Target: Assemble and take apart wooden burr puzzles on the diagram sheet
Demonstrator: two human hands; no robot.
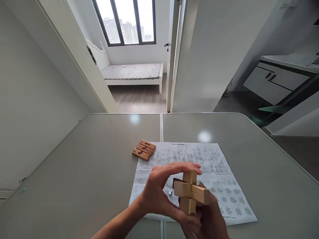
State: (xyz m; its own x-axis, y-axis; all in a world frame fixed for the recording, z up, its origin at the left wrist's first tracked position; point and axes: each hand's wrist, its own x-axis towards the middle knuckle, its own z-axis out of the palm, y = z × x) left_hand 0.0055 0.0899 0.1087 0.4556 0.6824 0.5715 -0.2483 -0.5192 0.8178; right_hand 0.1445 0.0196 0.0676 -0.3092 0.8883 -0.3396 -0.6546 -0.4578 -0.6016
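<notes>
A light wooden interlocking puzzle (pixel 190 192), shaped like a cross of several crossing bars, is held above the near part of a printed instruction sheet (pixel 219 179). My left hand (pixel 159 194) curls over its top and left side, fingers wrapped round the upper bar. My right hand (pixel 211 219) grips the puzzle from below and from the right. Three flat darker wooden pieces (pixel 144 149) with cut slots lie side by side at the sheet's far left corner, apart from both hands.
The sheet lies on a grey folding table (pixel 87 179) with a seam (pixel 161 127) down its middle. Beyond the table an open doorway shows a bed (pixel 132 73) under a window. A cabinet (pixel 276 81) stands at the right.
</notes>
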